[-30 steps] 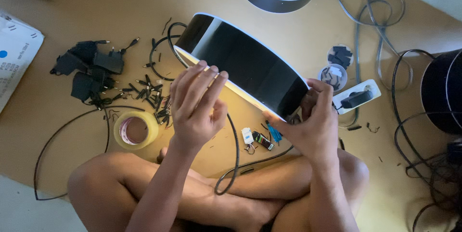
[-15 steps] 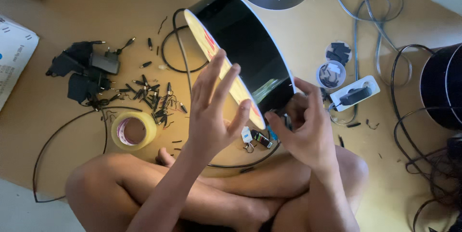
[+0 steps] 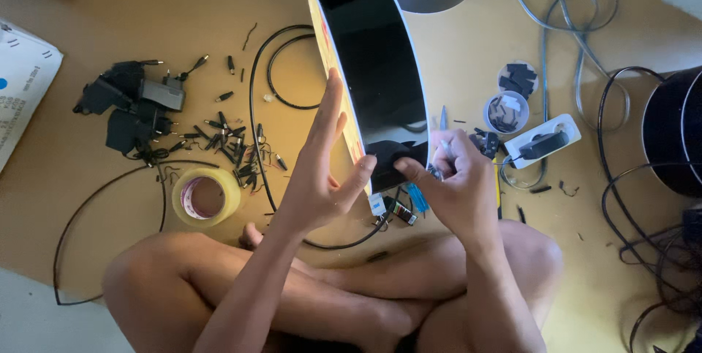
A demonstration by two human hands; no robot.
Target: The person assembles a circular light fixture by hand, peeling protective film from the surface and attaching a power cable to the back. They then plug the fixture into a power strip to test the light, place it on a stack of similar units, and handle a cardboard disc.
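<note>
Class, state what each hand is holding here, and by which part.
Both hold the round black drum: left hand flat against its yellow face, right hand gripping its lower rim.

A tan floor mat [image 3: 110,16] lies over pale flooring [image 3: 29,324], lit by soft daylight.

The round drum-shaped lamp housing [image 3: 380,60] has a glossy black side wall and a glowing yellowish-white face. The roll of packing tape [image 3: 206,197] is pale yellow, with a pinkish inner core. The heap of power adapters [image 3: 128,108] is black with one grey block. The small lighter-like piece [image 3: 417,196] looks blue, though it is too small to be certain. The floor board [image 3: 110,46] is plain tan.
</note>
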